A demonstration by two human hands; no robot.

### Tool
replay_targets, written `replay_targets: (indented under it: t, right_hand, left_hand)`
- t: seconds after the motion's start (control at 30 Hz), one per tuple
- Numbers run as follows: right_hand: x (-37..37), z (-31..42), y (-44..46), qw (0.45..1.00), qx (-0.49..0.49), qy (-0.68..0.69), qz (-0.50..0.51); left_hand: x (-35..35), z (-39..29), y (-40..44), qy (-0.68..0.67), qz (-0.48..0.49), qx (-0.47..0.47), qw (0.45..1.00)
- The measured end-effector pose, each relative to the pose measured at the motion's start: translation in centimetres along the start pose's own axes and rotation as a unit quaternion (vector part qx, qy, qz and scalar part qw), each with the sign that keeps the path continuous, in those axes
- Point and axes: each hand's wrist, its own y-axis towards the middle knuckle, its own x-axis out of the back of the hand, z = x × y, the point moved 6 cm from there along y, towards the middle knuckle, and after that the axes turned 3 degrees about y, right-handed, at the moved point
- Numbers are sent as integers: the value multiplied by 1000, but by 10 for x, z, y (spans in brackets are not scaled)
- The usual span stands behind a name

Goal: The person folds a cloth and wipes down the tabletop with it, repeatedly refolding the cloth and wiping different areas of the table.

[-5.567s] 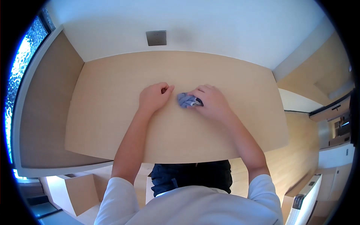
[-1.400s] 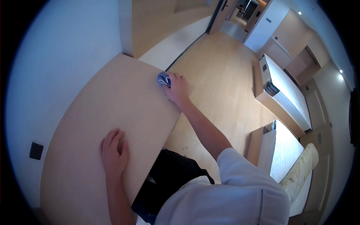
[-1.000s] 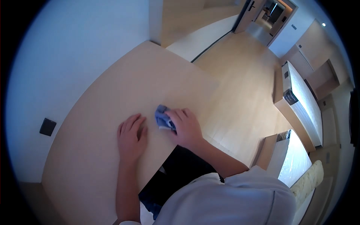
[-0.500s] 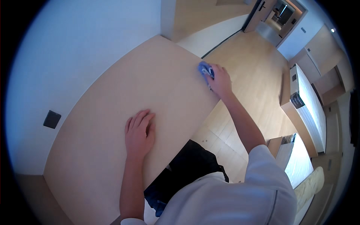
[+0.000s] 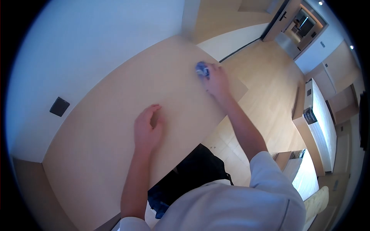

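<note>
Holding cloth (image 5: 201,69), right hand (image 5: 219,81) moved nearer the wall (image 5: 100,46).

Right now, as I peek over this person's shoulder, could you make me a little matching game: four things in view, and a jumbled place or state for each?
Things:
1. Blue cloth
2. Left hand
3. Dark square plate
4. Farther mattress

Places and states:
A. White, on a wood-coloured base
B. Mounted on the pale wall
C. Bunched up in the right hand
D. Fingers bent, nothing visible in its grasp, at the tabletop

Right pairs: 1-C, 2-D, 3-B, 4-A.
</note>
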Motion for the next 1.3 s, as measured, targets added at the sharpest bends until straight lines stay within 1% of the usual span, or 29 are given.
replay_targets:
  t: [0.07,0.13,0.23,0.3,0.4,0.5,0.57,0.67,0.7,0.77,0.87,0.97,1.07,1.17,1.27,1.3]
  right_hand:
    - [3,56,-23,998,46,1,39]
    - [6,101,-50,989,124,65,51]
    - [20,158,-98,969,190,131,88]
    - [23,181,-124,957,227,153,101]
    - [25,186,-130,956,228,164,77]
    - [27,169,-109,958,235,136,96]
    - [17,138,-80,973,204,101,36]
    - [2,72,-20,992,118,24,45]
    - [0,49,0,995,94,-3,38]
    - [-7,6,34,999,46,-22,14]
    - [-19,-42,77,1000,-5,-25,11]
    - [-28,-45,83,999,-20,-39,-22]
    - [-28,-41,81,998,-24,-43,-29]
    - [-29,-38,76,998,15,-46,-42]
    - [-26,-29,77,999,31,-29,-21]
    - [-26,-19,76,999,51,-15,-12]
  left_hand:
    - [3,2,3,-26,-21,19,999]
    - [2,9,3,-17,-46,-16,999]
    - [7,11,3,-14,-93,-36,995]
    - [7,9,2,-20,-105,-35,994]
    - [7,6,0,-26,-90,-30,995]
    - [7,3,-3,-18,-74,-31,997]
    - [9,1,-3,-12,-74,-31,997]
    - [7,10,-3,37,-38,-19,998]
    - [11,8,-2,134,-27,-26,990]
    - [25,8,1,324,-1,-37,945]
    - [56,42,5,377,-49,52,924]
    - [56,61,7,315,-26,76,946]
    - [57,60,11,293,-27,95,951]
    - [54,60,11,298,-37,90,950]
    - [53,56,11,295,-47,97,949]
    - [52,55,11,292,-50,100,950]
